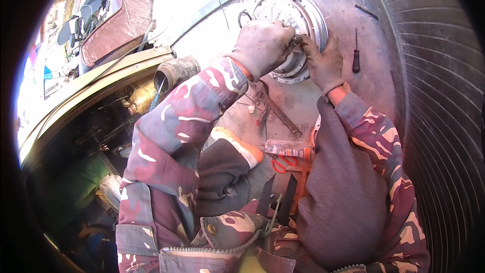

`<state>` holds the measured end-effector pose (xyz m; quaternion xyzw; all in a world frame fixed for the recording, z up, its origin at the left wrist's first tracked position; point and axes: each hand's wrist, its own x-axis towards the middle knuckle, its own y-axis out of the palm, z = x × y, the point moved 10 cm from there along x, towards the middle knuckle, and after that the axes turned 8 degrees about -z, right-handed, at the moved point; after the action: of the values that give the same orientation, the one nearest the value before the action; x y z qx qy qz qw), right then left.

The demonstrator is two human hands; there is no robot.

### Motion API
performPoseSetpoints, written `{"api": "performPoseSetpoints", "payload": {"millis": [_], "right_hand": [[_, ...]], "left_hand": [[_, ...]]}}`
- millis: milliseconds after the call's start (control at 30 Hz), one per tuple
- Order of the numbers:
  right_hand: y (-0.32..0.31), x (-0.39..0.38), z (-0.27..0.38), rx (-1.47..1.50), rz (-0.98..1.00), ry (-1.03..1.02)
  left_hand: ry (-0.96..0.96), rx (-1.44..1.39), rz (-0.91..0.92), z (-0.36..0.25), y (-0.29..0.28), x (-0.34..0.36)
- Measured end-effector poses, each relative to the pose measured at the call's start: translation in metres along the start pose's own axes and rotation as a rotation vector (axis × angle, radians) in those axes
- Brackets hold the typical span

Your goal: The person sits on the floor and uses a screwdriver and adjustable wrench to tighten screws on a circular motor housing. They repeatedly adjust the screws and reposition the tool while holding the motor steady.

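Note:
A round, pale metal housing (317,17) with a raised rim lies on the worn metal surface ahead of me. My left hand (265,45), in a light work glove, is closed over its near part. A dark, rounded tool end sticks out (296,40) beside its fingers; the rest of that tool is hidden. My right hand (324,63), also gloved, grips the housing's right rim, with its thumb side close to the dark tool end. A screwdriver (356,60) with a black handle lies to the right. Nearer me rests a long metal hand tool (280,111) among small parts.
Red-handled scissors (285,163) and a clear package (288,148) lie between my legs, near my shoe (240,145). A dark rod (366,11) lies at far right, before a ribbed wall (439,81). Left are a metal cylinder (179,72) and a brown padded panel (121,20).

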<state>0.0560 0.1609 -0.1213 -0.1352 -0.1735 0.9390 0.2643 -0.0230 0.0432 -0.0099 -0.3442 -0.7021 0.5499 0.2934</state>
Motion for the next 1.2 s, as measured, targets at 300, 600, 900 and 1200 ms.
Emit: {"api": "performPoseSetpoints", "payload": {"millis": [300, 600, 900, 1200], "right_hand": [[-0.002, 0.003, 0.0, 0.059, -0.028, -0.001], [-0.001, 0.001, -0.003, 0.067, -0.018, 0.038], [-0.002, -0.001, -0.002, 0.007, -0.009, 0.048], [0.001, -0.005, -0.002, 0.046, 0.01, 0.004]], "left_hand": [[-0.384, -0.274, 0.094, 0.024, 0.004, -0.02], [-1.123, -1.307, 0.23, 0.014, 0.05, -0.066], [-1.254, -1.107, 0.196, 0.015, 0.045, -0.059], [0.002, 0.028, 0.081, -0.008, -0.002, -0.006]]}}
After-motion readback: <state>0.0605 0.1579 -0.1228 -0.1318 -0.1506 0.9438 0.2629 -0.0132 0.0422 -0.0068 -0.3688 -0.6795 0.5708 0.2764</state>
